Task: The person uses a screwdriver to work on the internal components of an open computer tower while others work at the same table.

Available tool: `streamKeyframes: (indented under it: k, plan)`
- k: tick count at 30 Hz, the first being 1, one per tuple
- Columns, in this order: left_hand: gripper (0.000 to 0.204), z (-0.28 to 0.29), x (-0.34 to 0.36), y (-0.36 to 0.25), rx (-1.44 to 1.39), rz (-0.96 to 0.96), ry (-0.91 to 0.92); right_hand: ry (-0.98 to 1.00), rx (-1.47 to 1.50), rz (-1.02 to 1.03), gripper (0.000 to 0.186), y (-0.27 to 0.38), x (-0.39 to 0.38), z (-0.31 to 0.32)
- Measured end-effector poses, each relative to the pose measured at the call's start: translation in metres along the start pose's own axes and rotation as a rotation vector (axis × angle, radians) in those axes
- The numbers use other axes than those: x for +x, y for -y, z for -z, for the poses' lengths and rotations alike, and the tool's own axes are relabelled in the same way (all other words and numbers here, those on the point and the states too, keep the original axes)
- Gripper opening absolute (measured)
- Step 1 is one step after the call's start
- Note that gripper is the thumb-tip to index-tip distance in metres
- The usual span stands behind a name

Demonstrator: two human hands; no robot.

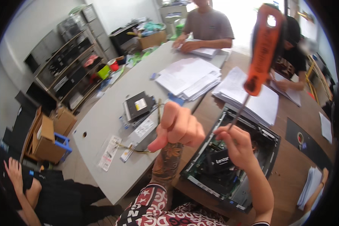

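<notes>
While the right hand (238, 145) pinches the shaft of an orange-and-black screwdriver (260, 56) (handle uppermost) above an opened computer case (204, 187), the left hand (181, 126) hangs nearby, fingers curled; whether they grip anything, I cannot tell; the case rests on a brown table (288, 165).

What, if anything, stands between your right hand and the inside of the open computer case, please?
Nothing visible stands in the way: the right hand, holding the screwdriver by its shaft, appears to be over the open computer case. The left hand is off to the left, not between them.
</notes>
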State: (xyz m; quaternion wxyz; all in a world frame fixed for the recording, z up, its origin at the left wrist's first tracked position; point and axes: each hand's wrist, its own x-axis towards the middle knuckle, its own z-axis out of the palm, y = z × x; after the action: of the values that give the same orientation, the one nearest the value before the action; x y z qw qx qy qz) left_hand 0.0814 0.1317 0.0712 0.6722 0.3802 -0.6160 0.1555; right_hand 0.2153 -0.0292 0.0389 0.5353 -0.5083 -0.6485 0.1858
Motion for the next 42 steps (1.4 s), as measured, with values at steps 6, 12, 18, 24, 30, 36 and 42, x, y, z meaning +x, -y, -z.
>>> streamKeyframes:
  k: [6,12,18,24,30,36,42]
  plan:
    - [0.038,-0.004,0.003,-0.006,0.089,0.028,0.043,0.049,-0.046,0.028,0.014,0.005,0.0,-0.008]
    - [0.045,0.004,0.004,0.008,-0.038,-0.047,0.118,0.045,-0.074,0.067,0.015,0.003,0.001,-0.005]
    - [0.033,-0.002,0.004,0.004,0.04,0.02,0.047,-0.004,-0.119,0.052,0.011,0.006,0.002,-0.004]
    - [0.027,0.003,0.001,0.012,-0.058,-0.043,0.09,-0.307,0.153,-0.026,0.01,-0.008,-0.006,-0.017]
    - [0.029,-0.016,0.002,0.01,0.206,0.076,-0.465,-0.251,-0.132,0.189,0.012,-0.005,-0.002,-0.008]
    - [0.034,-0.013,0.0,0.011,0.428,0.177,-0.639,-0.204,-0.024,0.19,0.013,-0.009,-0.003,-0.012]
    - [0.039,-0.017,0.019,0.031,0.99,0.369,-0.766,-0.143,0.04,0.162,0.013,-0.008,-0.003,-0.008]
